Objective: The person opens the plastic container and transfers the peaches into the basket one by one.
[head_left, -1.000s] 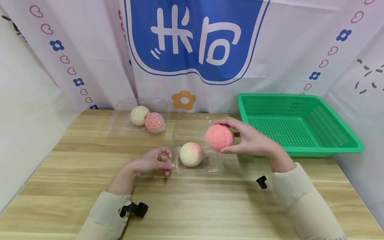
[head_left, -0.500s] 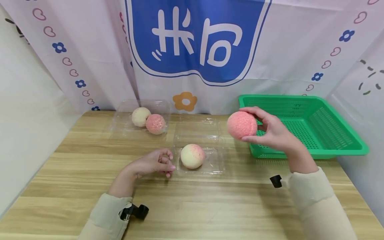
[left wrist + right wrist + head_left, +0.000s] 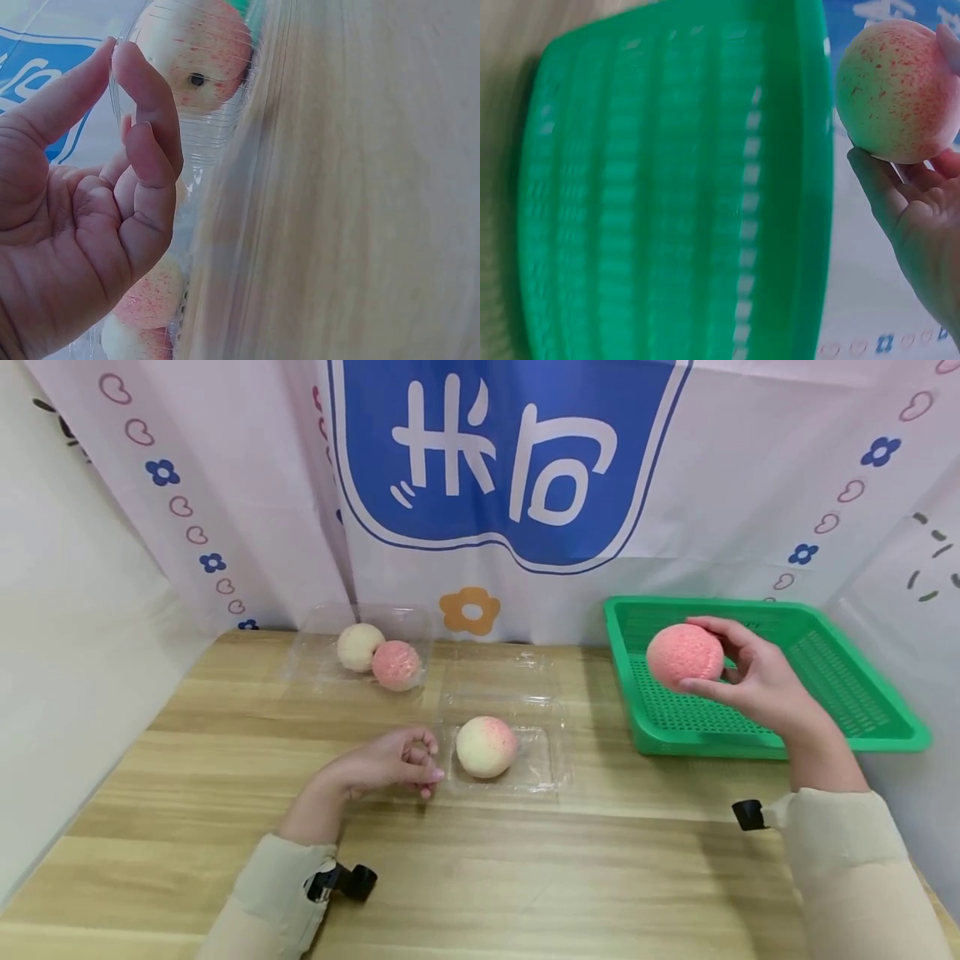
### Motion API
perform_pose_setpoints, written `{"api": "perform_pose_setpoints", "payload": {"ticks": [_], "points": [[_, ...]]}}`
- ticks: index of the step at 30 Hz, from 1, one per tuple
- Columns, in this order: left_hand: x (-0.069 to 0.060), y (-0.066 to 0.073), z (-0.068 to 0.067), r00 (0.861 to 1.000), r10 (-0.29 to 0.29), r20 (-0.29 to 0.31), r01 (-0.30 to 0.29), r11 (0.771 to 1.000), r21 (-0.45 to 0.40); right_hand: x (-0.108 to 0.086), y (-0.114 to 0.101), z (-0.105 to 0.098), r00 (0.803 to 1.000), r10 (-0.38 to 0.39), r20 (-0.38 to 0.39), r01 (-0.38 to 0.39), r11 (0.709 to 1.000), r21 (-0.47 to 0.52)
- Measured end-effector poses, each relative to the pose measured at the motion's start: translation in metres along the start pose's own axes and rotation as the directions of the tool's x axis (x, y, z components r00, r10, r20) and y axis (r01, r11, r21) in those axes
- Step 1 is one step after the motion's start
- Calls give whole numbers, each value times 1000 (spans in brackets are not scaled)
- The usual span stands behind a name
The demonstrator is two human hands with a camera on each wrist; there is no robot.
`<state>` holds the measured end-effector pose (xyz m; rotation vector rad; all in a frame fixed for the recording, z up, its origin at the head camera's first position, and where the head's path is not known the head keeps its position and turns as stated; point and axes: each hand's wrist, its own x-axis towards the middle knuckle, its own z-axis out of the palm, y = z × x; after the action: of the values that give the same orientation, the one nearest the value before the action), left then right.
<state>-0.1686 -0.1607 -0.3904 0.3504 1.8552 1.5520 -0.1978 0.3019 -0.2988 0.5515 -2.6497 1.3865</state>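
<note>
Clear above the basket's rim (image 3: 652, 602), right fingers (image 3: 726, 627) grip a pink ball (image 3: 681, 656) (left fingers (image 3: 148, 84) pinch a plastic box (image 3: 536, 760)).

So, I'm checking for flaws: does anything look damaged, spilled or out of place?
One thing: in the left wrist view, the peach-like ball in the nearer clear box has a small dark spot, odd against its pale, pink-speckled surface. Hole or mark, I can't tell. Nothing looks spilled.

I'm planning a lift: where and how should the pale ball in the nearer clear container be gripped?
Probably around its widest part, pressing two opposite sides, coming from above and the person's right: the pale ball is round with its top exposed, and the clear container leaves room on that side.
</note>
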Motion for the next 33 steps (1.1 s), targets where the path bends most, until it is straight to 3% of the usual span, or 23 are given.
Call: {"api": "perform_pose_setpoints", "payload": {"ticks": [5,13,23,33], "points": [[-2,-4,-2,1000,13,19,-13,1000,-17,-9,20,-15,997,82,-15,-82,996,-34],[-1,-4,-3,999,20,25,-19,999,-31,-19,45,-42,988,146,-41,-151,980,-128],[1,-3,-4,1000,22,22,-22,999,-31,-21,63,-60,966,258,15,-245,934,-258],[2,-5,-3,1000,21,17,-20,999,-36,-17,80,-63,964,249,95,-211,931,-296]]}}
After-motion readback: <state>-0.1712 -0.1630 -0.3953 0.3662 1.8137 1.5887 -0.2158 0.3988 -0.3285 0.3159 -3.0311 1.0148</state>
